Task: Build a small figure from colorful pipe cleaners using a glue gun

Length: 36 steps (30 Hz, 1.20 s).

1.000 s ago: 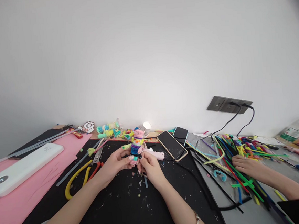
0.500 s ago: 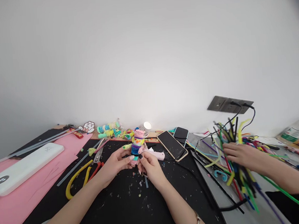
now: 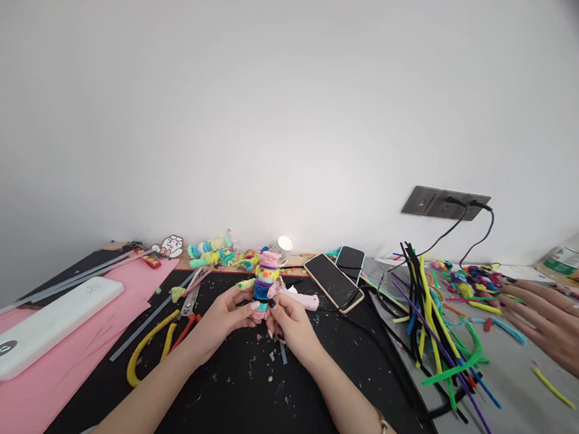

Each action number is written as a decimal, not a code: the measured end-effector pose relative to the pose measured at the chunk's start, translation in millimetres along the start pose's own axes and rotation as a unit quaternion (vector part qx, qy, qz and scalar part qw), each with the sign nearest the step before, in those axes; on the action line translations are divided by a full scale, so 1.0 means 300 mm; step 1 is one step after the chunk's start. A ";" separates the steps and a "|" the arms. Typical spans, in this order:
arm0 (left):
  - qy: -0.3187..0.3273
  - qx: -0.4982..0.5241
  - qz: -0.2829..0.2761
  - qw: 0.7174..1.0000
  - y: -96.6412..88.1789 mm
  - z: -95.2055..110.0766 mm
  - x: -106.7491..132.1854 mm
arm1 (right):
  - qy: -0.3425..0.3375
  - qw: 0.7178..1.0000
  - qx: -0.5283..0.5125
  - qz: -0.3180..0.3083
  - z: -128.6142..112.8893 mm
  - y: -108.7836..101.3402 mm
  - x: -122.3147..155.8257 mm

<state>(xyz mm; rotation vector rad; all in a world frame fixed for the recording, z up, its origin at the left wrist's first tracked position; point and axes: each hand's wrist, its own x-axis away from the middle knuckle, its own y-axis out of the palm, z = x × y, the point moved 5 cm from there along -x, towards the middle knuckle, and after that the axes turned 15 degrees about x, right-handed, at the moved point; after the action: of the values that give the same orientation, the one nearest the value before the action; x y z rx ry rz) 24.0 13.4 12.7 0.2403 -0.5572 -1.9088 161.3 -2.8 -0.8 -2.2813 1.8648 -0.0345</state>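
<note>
A small pipe-cleaner doll (image 3: 265, 288) stands upright between my hands, striped pink, yellow, purple, blue and teal with orange spots and stubby arms. My left hand (image 3: 232, 318) grips its lower left side with thumb and fingers. From the right, my right hand (image 3: 292, 322) pinches at its base, black nail polish showing on the thumb; exactly what the fingertips press is hidden. Behind that hand lies a pale pink stick-shaped item (image 3: 303, 300). Yellow-handled scissors (image 3: 146, 345) rest left of my left hand, beside a red-handled tool (image 3: 184, 331).
At right, another person's hand (image 3: 559, 329) spreads over a grey board near a pile of pipe cleaners (image 3: 436, 326). Two phones (image 3: 333, 282) lie behind my hands. A white power bank (image 3: 52, 326) sits on pink sheets (image 3: 29, 418). Finished-looking fuzzy pieces (image 3: 209, 248) line the wall.
The other person's hand has let go of the pipe-cleaner bundle, which now lies on the grey board, and moved right. My hands and the doll have stayed put.
</note>
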 end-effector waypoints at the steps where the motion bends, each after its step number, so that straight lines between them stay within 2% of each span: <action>1: 0.001 -0.001 0.000 1.000 0.000 0.000 -0.001 | 0.000 1.000 0.002 -0.001 0.001 0.001 0.000; 5: 0.005 0.000 -0.001 1.000 -0.004 0.000 -0.004 | -0.006 1.000 0.026 0.011 -0.008 -0.005 0.002; 9: 0.011 0.001 0.000 1.000 -0.010 -0.001 -0.005 | -0.031 0.991 0.118 0.061 -0.055 -0.046 0.011; 14: 0.007 0.005 0.019 1.000 -0.018 -0.003 -0.004 | -0.054 0.943 0.284 0.164 -0.155 -0.149 0.032; 16: 0.006 0.009 0.021 1.000 -0.020 -0.004 -0.003 | -0.049 0.922 0.337 0.186 -0.198 -0.183 0.049; 19: 0.004 0.011 0.018 1.000 -0.023 -0.007 -0.005 | -0.013 0.890 0.421 0.176 -0.245 -0.206 0.088; 22: 0.003 0.012 0.017 1.000 -0.024 -0.008 -0.007 | 0.048 0.878 0.453 0.147 -0.261 -0.212 0.152; 24: 0.003 0.016 0.019 1.000 -0.023 -0.006 -0.007 | 0.091 0.874 0.453 0.148 -0.258 -0.226 0.207; 26: 0.000 0.019 0.020 1.000 -0.022 -0.003 -0.005 | 0.129 0.865 0.453 0.175 -0.250 -0.262 0.270; 28: -0.003 0.020 0.021 1.000 -0.022 -0.003 -0.004 | 0.161 0.850 0.446 0.229 -0.240 -0.325 0.340; 32: -0.002 0.024 0.022 0.999 -0.028 -0.008 -0.007 | 0.217 0.755 0.483 0.387 -0.234 -0.503 0.486; 34: 0.000 0.027 0.020 0.999 -0.030 -0.011 -0.009 | 0.266 0.686 0.524 0.429 -0.226 -0.590 0.540; 36: 0.001 0.030 0.019 0.999 -0.030 -0.012 -0.010 | 0.316 0.639 0.553 0.432 -0.207 -0.661 0.567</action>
<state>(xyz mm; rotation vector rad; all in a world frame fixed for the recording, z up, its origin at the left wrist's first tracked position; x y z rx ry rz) 19.2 17.9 5.0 0.2675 -0.6145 -1.8571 379.7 -139.4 74.9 -0.4329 2.0210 -1.4828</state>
